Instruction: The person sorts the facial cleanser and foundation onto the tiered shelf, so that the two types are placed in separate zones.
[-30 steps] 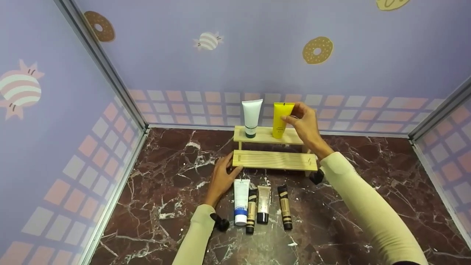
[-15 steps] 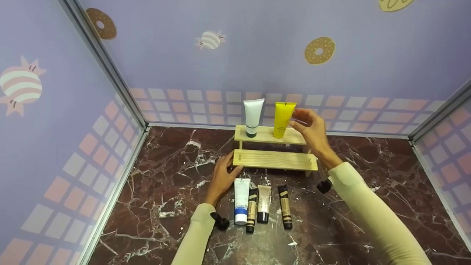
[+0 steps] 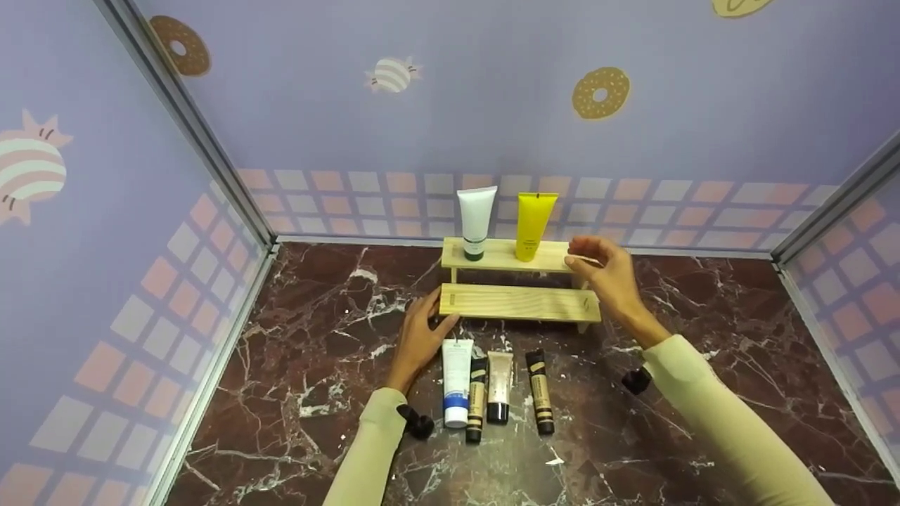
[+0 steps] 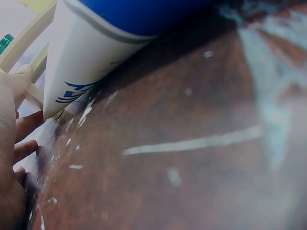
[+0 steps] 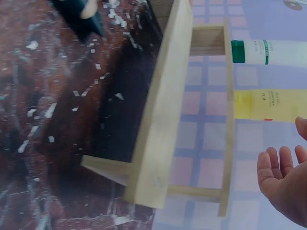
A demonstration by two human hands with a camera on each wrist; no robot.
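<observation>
My left hand [image 3: 418,337] grips the left end of a two-tier wooden rack [image 3: 520,303], thumb at the front edge. The left wrist view shows the thumb against the wood. My right hand [image 3: 613,274] is beside the upper tier's right end, fingers loosely bent with nothing between them. On that tier, a yellow tube [image 3: 536,226] and a white tube with a green cap [image 3: 476,223] stand upright on their caps, apart from each other. In the right wrist view, the right hand [image 5: 288,179] is apart from the yellow tube [image 5: 268,104].
On the dark marble-patterned surface [image 3: 302,365] before the rack lie a white-and-blue tube [image 3: 457,379], a black-and-gold tube [image 3: 476,400], a beige tube with a black cap [image 3: 500,386] and another black-and-gold tube [image 3: 540,392]. Patterned panels [image 3: 492,84] stand behind and at both sides.
My right hand has let go of the yellow tube and moved right and down from it. The tube stays standing on the upper tier. My left hand stays on the rack.
</observation>
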